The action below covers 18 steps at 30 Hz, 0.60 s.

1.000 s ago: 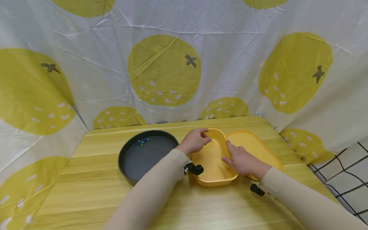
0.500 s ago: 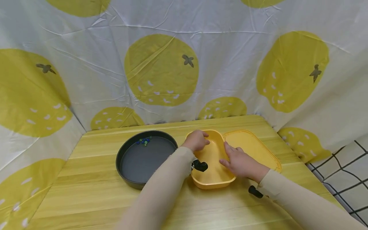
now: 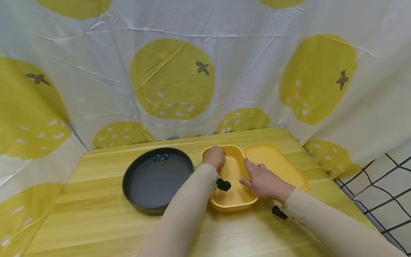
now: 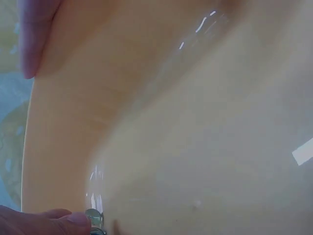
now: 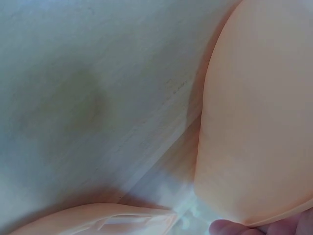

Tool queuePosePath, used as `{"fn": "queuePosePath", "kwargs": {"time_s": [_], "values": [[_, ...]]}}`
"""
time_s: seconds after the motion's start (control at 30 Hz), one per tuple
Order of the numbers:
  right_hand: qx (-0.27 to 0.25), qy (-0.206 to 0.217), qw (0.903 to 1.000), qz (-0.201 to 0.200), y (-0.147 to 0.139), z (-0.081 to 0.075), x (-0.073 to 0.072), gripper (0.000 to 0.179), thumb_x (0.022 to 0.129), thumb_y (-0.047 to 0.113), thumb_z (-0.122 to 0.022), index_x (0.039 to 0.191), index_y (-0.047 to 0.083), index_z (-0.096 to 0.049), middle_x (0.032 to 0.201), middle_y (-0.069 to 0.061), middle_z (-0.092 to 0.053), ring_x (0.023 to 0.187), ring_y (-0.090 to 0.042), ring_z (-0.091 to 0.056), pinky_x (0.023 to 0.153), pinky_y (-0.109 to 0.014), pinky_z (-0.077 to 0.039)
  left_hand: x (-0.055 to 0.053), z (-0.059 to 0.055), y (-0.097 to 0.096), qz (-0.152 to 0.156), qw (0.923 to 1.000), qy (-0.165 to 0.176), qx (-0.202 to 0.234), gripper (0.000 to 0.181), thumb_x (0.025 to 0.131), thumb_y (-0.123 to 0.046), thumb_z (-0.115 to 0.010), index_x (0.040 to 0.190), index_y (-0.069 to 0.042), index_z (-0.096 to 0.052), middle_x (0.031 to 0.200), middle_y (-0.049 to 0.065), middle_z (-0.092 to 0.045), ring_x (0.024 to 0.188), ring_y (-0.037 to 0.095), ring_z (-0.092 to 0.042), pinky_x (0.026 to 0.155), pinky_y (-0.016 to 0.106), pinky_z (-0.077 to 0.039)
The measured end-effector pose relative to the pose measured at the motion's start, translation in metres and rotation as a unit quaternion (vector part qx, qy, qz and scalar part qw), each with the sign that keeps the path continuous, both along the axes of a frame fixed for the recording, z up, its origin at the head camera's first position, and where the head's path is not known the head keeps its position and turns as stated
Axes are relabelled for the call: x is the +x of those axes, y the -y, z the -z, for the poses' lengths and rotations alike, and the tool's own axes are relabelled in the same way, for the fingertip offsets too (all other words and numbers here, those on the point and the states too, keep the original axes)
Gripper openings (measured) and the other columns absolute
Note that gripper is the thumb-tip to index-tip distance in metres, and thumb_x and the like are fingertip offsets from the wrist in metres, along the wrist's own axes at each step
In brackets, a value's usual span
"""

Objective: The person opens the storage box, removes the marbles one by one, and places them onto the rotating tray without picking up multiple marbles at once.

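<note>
My left hand (image 3: 214,157) reaches into the far end of a yellow plastic food container (image 3: 233,208). The left wrist view has its thumb against a clear greenish glass marble (image 4: 94,215), a fingertip on the other side, pinching it at the container's corner. In the head view that marble is hidden behind the hand. My right hand (image 3: 264,180) holds the container's right wall, thumb inside and fingers along the outer rim; its fingers (image 5: 227,227) show below the rim in the right wrist view. A dark round pan (image 3: 157,187) stands to the left with several blue and green marbles (image 3: 160,158) inside.
A flat yellow lid (image 3: 279,167) lies on the wooden table (image 3: 96,200), against the container's right side. Behind the table hangs a fruit-printed curtain (image 3: 240,71). A black wire grid (image 3: 379,192) stands past the table's right edge. Black wrist camera mounts (image 3: 223,185) hang under both sleeves.
The left hand has lowered deeper into the container, its fingertips now hidden from the head view. The right hand keeps its hold. The whole head view has shifted slightly.
</note>
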State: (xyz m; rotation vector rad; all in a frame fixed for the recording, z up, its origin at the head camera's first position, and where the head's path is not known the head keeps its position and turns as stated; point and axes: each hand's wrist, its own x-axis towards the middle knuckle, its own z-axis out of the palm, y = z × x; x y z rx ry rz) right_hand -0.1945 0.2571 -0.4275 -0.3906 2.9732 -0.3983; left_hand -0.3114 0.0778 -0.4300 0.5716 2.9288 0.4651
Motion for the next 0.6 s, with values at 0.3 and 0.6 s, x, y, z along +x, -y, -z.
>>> {"fn": "queuePosePath", "kwargs": {"time_s": [0.3,0.6], "values": [[0.004,0.003,1.0000,0.001,0.000,0.001,0.000,0.087,0.108,0.044,-0.057,0.164,-0.011,-0.019,0.168,-0.029,-0.031,0.142,-0.057,-0.044,0.117,-0.062,-0.041,0.001,0.006,-0.007,-0.039,0.9979,-0.031,-0.042,0.029,0.105,-0.009,-0.059,0.081,-0.013,-0.075,0.090,0.003,-0.076,0.080,0.019,-0.070,0.073,0.032,-0.058],[0.005,0.010,0.9999,0.010,-0.001,0.002,0.000,0.088,0.107,0.045,-0.058,0.164,-0.010,-0.018,0.168,-0.029,-0.032,0.142,-0.057,-0.044,0.117,-0.062,-0.041,-0.006,0.015,-0.012,-0.044,0.9971,-0.026,-0.057,0.028,0.105,-0.014,-0.060,0.083,-0.015,-0.077,0.090,0.001,-0.077,0.082,0.019,-0.072,0.076,0.035,-0.061]]}}
